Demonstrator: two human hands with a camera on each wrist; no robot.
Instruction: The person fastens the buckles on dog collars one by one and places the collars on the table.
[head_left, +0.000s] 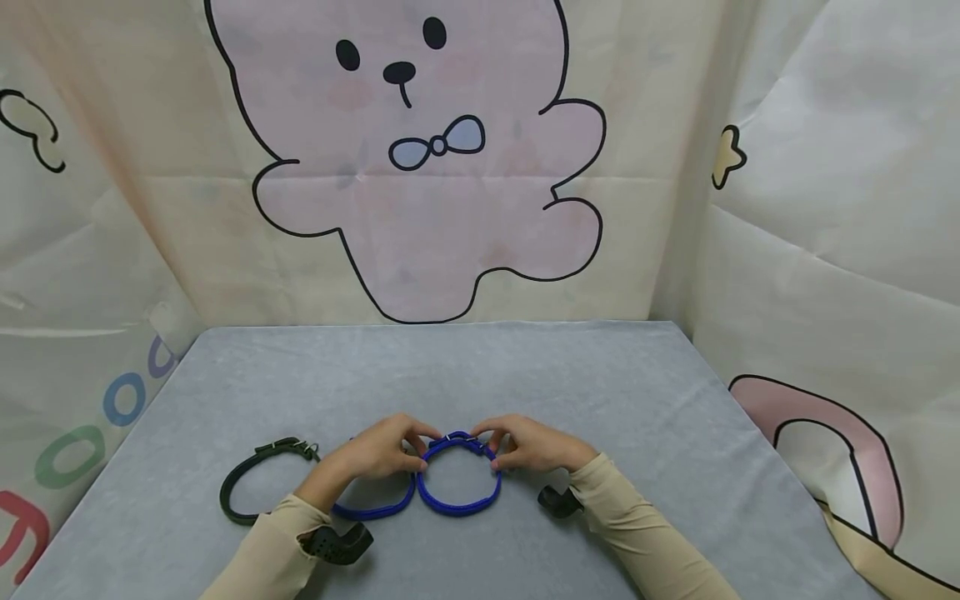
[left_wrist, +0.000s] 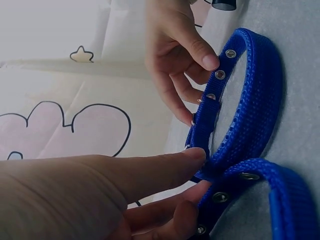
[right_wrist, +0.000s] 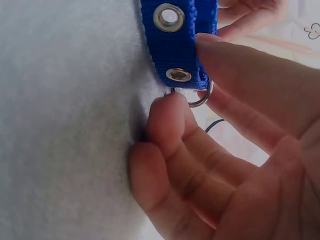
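A blue pet collar (head_left: 459,510), fastened into a loop, stands on the table between both hands. The left hand (head_left: 386,447) holds its buckle side with thumb and fingers from the left. From the right, the right hand (head_left: 531,444) pinches the band; the right wrist view shows its thumb on the webbing, near metal eyelets and a metal ring (right_wrist: 202,98). Another looped blue collar (head_left: 378,512) lies against the held one, partly hidden by the left arm. Further left is a dark green collar (head_left: 227,492), its right part behind the left forearm.
A grey cloth covers the table (head_left: 450,375). A printed backdrop (head_left: 525,242) stands behind it, with fabric sides at left and right. Black camera mounts (head_left: 337,546) sit on both wrists.
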